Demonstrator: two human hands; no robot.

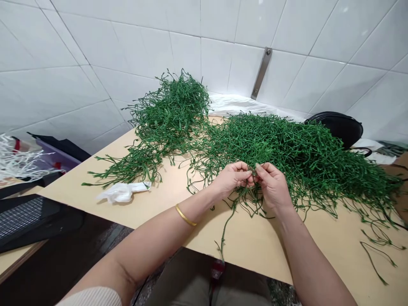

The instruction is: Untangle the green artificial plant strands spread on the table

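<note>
Over the near edge of a large heap of thin green cords (287, 140), my two hands are close together. My left hand (232, 179), with a gold-coloured bangle (185, 215) on the forearm, pinches a green cord (224, 231) between thumb and fingers. My right hand (273, 186) is also closed in a pinch on green cord, fingertips almost touching the left ones. One strand trails down from the hands past the table's front edge. The exact spot between the fingertips is partly hidden by them.
Another pile of green cords (178, 106) rises at the back left of the tan table (172, 204). A crumpled white plastic piece (123, 192) lies at left. A black round case (338, 127) sits behind the heap. White cords (19, 159) are at far left.
</note>
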